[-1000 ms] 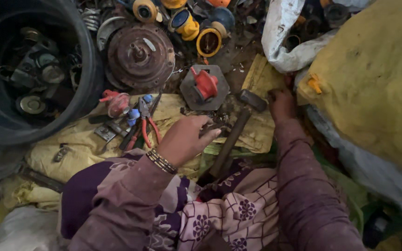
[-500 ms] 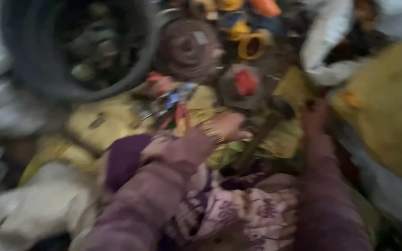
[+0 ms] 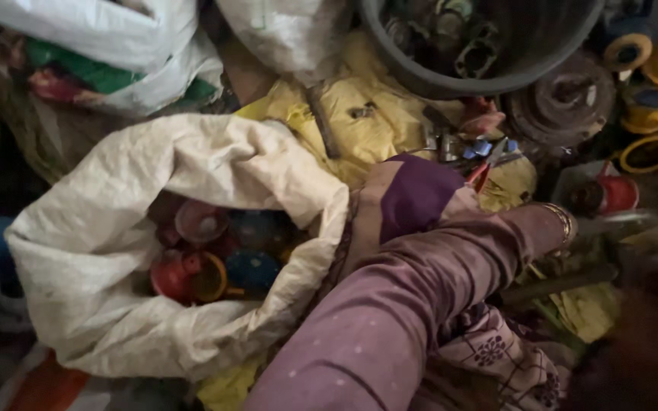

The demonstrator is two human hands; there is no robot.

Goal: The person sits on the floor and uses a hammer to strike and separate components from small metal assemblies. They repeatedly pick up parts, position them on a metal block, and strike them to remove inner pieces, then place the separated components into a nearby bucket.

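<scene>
My left arm, in a purple dotted sleeve, reaches to the right across my lap. A gold bangle [image 3: 560, 219] sits at the wrist. My left hand [image 3: 599, 230] beyond it is a motion blur near a red part on a grey plate [image 3: 607, 194], and its fingers are unreadable. A dark blur at the lower right may be my right sleeve; my right hand is not in view. Red-handled pliers [image 3: 483, 171] and small blue-tipped pieces lie on the yellow sheet [image 3: 375, 125] just above my arm.
An open white woven sack [image 3: 116, 228] at the left holds red, blue and yellow round parts [image 3: 207, 266]. A dark tub [image 3: 451, 72] of metal pieces stands at the top. A rusty disc [image 3: 561, 103] and yellow-and-blue spools [image 3: 653, 152] lie at the right. More white bags [image 3: 116, 46] lie at the upper left.
The view has swung left, bringing the open white sack into sight. The tub and parts pile have shifted to the top right. My right hand has left the view.
</scene>
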